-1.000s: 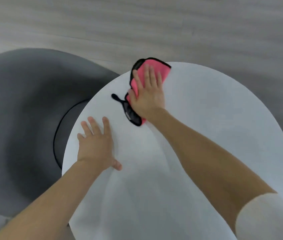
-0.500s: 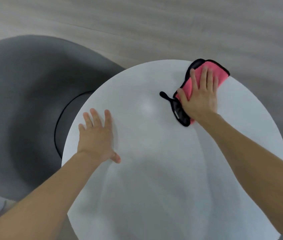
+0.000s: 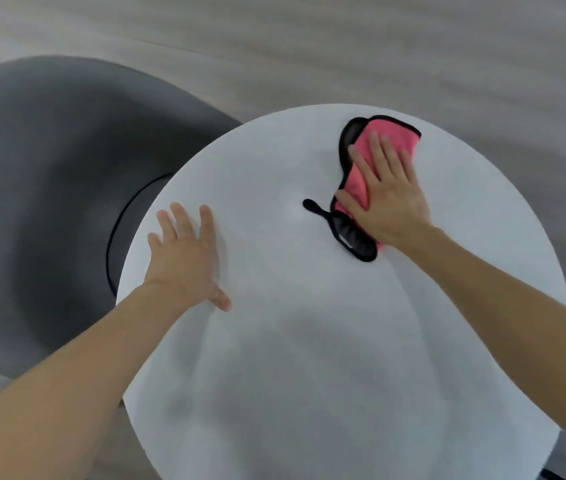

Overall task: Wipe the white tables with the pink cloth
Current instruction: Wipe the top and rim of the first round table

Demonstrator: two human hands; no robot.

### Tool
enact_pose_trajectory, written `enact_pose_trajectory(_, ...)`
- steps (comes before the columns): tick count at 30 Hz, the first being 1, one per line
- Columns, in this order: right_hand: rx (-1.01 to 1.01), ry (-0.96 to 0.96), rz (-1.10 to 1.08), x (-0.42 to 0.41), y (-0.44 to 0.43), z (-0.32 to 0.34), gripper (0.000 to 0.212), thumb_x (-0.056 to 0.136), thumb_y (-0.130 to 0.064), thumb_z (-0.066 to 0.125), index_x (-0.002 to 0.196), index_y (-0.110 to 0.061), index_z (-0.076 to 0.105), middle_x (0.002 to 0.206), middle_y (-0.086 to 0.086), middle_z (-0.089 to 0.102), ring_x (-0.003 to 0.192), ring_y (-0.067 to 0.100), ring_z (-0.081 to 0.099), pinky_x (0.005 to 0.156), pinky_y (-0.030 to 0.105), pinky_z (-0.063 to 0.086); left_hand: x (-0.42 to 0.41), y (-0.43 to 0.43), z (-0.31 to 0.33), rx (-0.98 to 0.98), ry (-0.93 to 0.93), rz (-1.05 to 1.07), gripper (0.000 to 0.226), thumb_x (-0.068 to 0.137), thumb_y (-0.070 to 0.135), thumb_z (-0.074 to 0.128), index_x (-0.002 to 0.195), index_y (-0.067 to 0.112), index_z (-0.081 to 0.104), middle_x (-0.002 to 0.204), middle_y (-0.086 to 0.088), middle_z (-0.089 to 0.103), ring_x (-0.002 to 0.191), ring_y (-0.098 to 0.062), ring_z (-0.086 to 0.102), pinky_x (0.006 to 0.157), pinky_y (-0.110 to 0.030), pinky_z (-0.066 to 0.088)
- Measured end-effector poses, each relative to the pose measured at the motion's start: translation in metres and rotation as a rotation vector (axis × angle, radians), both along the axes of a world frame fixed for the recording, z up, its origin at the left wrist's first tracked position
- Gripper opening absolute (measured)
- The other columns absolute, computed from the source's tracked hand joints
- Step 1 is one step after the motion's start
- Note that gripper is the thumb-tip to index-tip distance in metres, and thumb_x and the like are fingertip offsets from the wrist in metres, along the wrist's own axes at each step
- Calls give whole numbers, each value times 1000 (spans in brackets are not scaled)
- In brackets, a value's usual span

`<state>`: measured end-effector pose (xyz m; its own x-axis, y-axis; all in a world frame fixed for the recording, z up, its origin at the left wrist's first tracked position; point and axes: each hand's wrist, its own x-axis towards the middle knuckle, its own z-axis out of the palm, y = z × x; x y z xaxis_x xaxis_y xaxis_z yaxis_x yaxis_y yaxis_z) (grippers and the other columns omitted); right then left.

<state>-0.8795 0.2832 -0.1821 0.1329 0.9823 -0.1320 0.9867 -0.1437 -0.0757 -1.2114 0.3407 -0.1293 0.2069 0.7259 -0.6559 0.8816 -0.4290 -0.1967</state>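
Note:
A round white table (image 3: 309, 341) fills the middle of the view. The pink cloth (image 3: 357, 181), edged in black with a small black loop at its left, lies folded on the far part of the tabletop. My right hand (image 3: 387, 195) presses flat on the cloth with straight fingers. My left hand (image 3: 184, 258) rests flat on the table near its left edge, fingers spread, holding nothing.
A large dark grey rounded seat (image 3: 42, 202) stands close against the table's left side. Pale wood-grain floor (image 3: 344, 46) lies beyond the table and to the right.
My right hand slid the cloth from the far left of the table to the far right, then a little back toward the middle. My left hand stayed in place.

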Motion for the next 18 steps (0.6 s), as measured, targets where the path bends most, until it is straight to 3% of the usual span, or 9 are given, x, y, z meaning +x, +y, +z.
enact_pose_trajectory(3, -119, 13, -31, 12, -1, 11, 93, 101, -85, 17, 175, -29, 10, 182, 11, 0, 169, 26, -6, 136, 54, -2, 0, 0, -3, -11, -6, 15, 186, 46, 81, 95, 160, 11, -35, 167, -39, -23, 159, -61, -15, 130, -67, 18)
enact_pose_trajectory(7, -70, 13, -140, -45, 51, -6, 110, 96, -87, 15, 174, -11, 1, 179, 26, -5, 167, 39, -10, 134, 59, -4, 2, 0, 2, -33, -1, 41, 186, 47, 75, 99, 162, 13, -33, 169, -36, -25, 160, -57, -18, 131, -66, 17)
enact_pose_trajectory(11, -21, 90, -103, -66, 69, -8, 107, 100, -81, 17, 172, -5, -3, 181, 18, -4, 168, 33, -7, 136, 54, -3, 20, -14, 15, 14, -18, 8, 176, 51, 70, 100, 166, 14, -21, 172, -28, -22, 163, -49, -14, 129, -65, 23)
enact_pose_trajectory(15, -2, 101, -152, -9, -23, -12, 90, 109, -69, 19, 174, -8, 6, 183, 9, 0, 169, 23, -6, 137, 49, -2, 75, -48, 21, -6, -248, -183, 169, 50, 78, 95, 168, 23, -13, 175, -20, -25, 164, -43, -19, 130, -68, 17)
enact_pose_trajectory(18, 11, 87, -311, 42, -123, -12, 86, 111, -65, 22, 174, -10, 6, 183, 9, -1, 169, 22, -6, 137, 51, 2, 121, -61, 14, -36, -292, -287, 171, 49, 82, 93, 168, 23, -14, 175, -19, -26, 164, -43, -21, 127, -73, 17)
